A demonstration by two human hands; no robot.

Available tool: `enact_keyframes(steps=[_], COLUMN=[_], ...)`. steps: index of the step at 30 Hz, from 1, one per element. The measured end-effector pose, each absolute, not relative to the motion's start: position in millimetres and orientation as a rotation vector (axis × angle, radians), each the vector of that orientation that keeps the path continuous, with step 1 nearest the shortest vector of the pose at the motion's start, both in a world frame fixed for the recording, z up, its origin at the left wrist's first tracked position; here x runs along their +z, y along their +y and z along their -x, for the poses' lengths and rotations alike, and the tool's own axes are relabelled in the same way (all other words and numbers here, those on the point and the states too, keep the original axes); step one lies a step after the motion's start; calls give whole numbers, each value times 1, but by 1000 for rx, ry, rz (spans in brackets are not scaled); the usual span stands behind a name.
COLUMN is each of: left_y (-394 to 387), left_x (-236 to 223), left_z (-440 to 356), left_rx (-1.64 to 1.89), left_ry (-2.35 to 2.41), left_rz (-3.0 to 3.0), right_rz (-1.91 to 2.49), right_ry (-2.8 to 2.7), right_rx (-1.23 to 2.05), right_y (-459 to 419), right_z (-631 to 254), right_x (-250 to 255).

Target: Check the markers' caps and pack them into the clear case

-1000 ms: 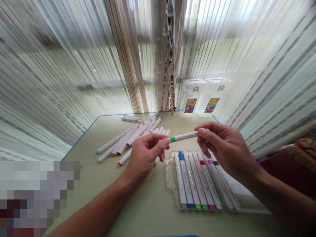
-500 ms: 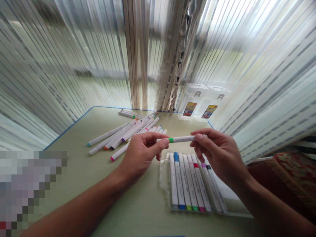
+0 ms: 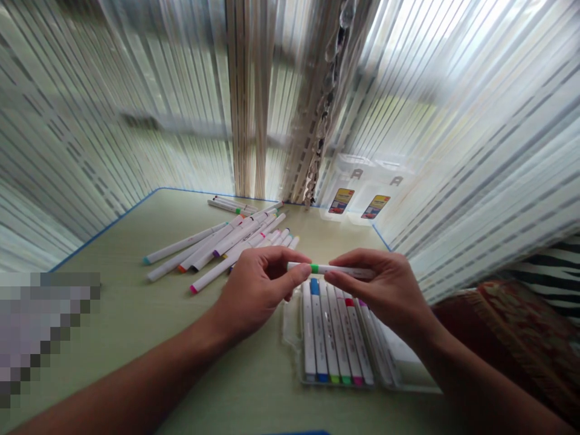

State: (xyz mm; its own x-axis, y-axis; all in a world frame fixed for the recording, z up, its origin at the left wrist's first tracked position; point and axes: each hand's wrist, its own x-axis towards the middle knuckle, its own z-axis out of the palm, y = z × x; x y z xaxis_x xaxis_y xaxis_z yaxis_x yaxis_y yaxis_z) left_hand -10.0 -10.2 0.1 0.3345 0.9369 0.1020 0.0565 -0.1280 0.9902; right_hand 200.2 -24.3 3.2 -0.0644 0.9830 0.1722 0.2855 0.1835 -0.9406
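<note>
On the far left, a pale string curtain (image 3: 67, 121) is hanging behind the light-green table (image 3: 122, 308), whose back and side edges are showing a blue trim. Left of centre, a loose pile of white-barrelled markers (image 3: 247, 232) is lying on the table, several of them crossing over one another. A marker with a turquoise end (image 3: 183, 244) is pointing out to the left of this pile, and a marker with a pink end (image 3: 217, 273) is lying nearest the person.

The left hand (image 3: 269, 278) is pinching the capped end of a green-banded marker (image 3: 321, 269) between thumb and forefinger. This marker is lying almost level in the air, just above the far end of a clear plastic marker tray (image 3: 290, 326). In the tray, white markers (image 3: 333, 335) are resting side by side, their near ends showing grey, blue, lime, green and magenta. Behind, a strand of crystal drops (image 3: 322, 124) is dangling in front of the curtain.

The right hand (image 3: 380, 278) is gripping the other end of the green-banded marker, thumb below and fingers above, and is partly covering the tray's right portion. Farther back, two clear plastic cases (image 3: 385, 193) with yellow-topped labels are standing at the table's edge. At far right, a fringed red patterned cloth (image 3: 480, 329) is lying below a zebra-striped fabric (image 3: 553, 272).
</note>
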Motion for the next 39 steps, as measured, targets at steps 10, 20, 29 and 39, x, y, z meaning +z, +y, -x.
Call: enact_keyframes(steps=[10, 20, 29, 39], left_y=[-13, -11, -4, -1], left_x=[1, 5, 1, -2], left_z=[7, 9, 8, 9], left_rx=[941, 1017, 1167, 1210], left_ry=[968, 959, 953, 871], left_rz=[-1554, -1455, -1253, -1052], right_rz=[1273, 1282, 1236, 1062], right_ry=[-1599, -1545, -1553, -1328], right_rx=[909, 996, 1005, 1255], right_y=[-24, -25, -25, -22], right_z=[-199, -199, -198, -201], right_x=[6, 6, 8, 4])
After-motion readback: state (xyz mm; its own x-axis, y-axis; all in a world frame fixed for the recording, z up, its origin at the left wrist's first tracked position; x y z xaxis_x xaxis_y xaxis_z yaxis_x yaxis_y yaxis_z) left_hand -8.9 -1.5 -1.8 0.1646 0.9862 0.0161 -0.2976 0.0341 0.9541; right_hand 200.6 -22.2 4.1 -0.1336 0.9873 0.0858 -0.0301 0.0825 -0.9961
